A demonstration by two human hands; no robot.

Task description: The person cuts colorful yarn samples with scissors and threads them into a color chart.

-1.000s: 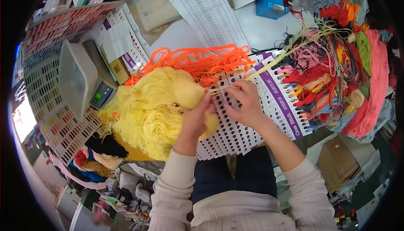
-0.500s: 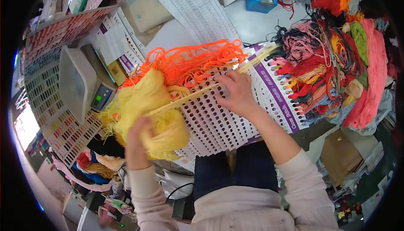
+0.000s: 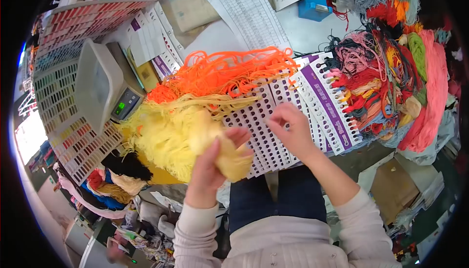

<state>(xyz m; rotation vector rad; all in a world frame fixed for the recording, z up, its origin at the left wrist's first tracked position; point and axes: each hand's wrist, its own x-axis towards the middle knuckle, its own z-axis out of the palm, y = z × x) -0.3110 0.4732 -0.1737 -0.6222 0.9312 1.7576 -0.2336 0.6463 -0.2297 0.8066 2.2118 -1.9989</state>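
A big bundle of pale yellow embroidery thread [image 3: 166,138] spreads over the left part of the worktable. My left hand [image 3: 211,168] is closed around a loop of it, and part of the thread hangs over the fingers. My right hand [image 3: 294,130] hovers above the punched white thread cards [image 3: 261,131], its fingers curled into a pinch. Whatever may be between those fingertips is too small to make out. Behind the yellow bundle lies a loose heap of orange thread [image 3: 229,72], partly covering the cards.
A digital scale [image 3: 126,103] with a white tray stands left, beside a colour chart [image 3: 61,97]. Mixed thread skeins [image 3: 371,82] and a pink skein [image 3: 430,87] lie at right. Printed sheets [image 3: 244,9] and a blue box [image 3: 315,5] are at the back.
My left hand has moved right with the yellow thread. The yellow strand stretched across the cards is no longer taut there. My right hand has shifted down and right, its fingers now curled.
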